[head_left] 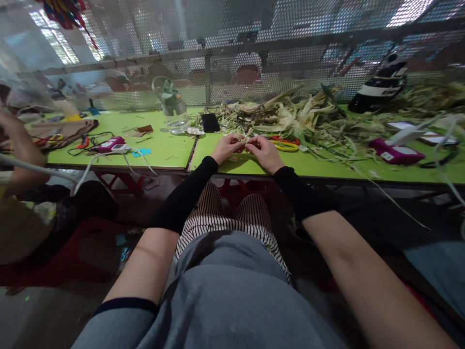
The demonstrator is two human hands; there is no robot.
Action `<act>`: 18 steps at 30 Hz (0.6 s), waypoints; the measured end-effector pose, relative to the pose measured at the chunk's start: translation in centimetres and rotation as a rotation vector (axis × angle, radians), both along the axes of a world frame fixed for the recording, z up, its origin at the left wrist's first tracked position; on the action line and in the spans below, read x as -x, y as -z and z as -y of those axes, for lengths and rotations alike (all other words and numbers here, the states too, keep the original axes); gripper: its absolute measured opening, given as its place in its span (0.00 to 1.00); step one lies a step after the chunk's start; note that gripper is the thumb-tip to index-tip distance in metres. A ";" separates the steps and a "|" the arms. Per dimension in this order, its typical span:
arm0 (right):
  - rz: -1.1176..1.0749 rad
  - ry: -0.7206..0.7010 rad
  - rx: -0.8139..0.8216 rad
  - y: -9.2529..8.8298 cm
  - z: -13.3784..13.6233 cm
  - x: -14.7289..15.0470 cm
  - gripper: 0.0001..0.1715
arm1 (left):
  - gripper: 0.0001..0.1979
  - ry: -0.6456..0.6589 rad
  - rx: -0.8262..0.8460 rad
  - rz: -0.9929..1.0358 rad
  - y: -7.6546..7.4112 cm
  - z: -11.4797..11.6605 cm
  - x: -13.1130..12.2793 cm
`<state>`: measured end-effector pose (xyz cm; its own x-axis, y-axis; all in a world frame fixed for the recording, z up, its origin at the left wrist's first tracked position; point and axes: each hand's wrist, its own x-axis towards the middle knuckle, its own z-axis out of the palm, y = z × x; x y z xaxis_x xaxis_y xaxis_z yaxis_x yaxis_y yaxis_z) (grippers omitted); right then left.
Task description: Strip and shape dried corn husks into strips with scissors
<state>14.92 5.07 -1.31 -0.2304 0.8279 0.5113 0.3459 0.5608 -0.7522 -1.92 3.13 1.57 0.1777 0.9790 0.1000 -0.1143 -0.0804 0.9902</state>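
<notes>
Close together over the front of the green table, both my hands are closed on a small pale strip of corn husk [248, 134]. My left hand [229, 147] pinches it from the left, and my right hand [264, 149] grips it from the right. Its lower part is hidden by my fingers. Just beyond my right hand lie scissors with yellow and red handles [285, 145]. A heap of dry and green corn husks [290, 114] spreads behind and to the right of my hands.
The green table [167, 157] has a seam left of my hands. A black wallet-like object [210, 123] and a clear bottle [174, 109] stand beyond. Purple devices with white cables [395, 151] lie on both sides. A person's arm [25, 145] is at far left. Perforated metal mesh [145, 72] rises behind.
</notes>
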 end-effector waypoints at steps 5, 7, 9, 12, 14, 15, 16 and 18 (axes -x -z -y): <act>-0.011 0.027 -0.017 0.1 -0.1 0.0 0.09 | 0.08 -0.020 0.030 0.045 -0.2 0.4 0.1; -0.013 0.039 -0.030 0.1 -0.1 -0.1 0.10 | 0.08 -0.033 0.066 0.060 -0.3 0.5 0.2; -0.011 0.042 -0.037 0.1 -0.2 -0.1 0.10 | 0.07 -0.039 0.085 0.060 -0.4 0.5 0.3; -0.009 0.043 -0.044 0.1 -0.2 0.0 0.08 | 0.07 -0.039 0.079 0.071 -0.4 0.5 0.3; -0.007 0.047 -0.046 0.1 -0.1 0.0 0.06 | 0.06 -0.032 0.077 0.075 -0.3 0.4 0.3; -0.005 0.049 -0.048 0.1 -0.1 0.0 0.06 | 0.06 -0.027 0.077 0.074 -0.2 0.4 0.3; -0.002 0.051 -0.050 0.0 0.0 0.0 0.06 | 0.07 -0.023 0.075 0.069 -0.2 0.3 0.3; 0.001 0.055 -0.058 -0.1 0.1 -0.1 0.06 | 0.06 -0.021 0.063 0.053 -0.1 0.3 0.3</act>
<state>15.00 4.98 -1.24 -0.1861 0.8083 0.5586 0.3779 0.5837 -0.7187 -2.26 2.86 1.64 0.1530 0.9871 0.0467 -0.1655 -0.0211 0.9860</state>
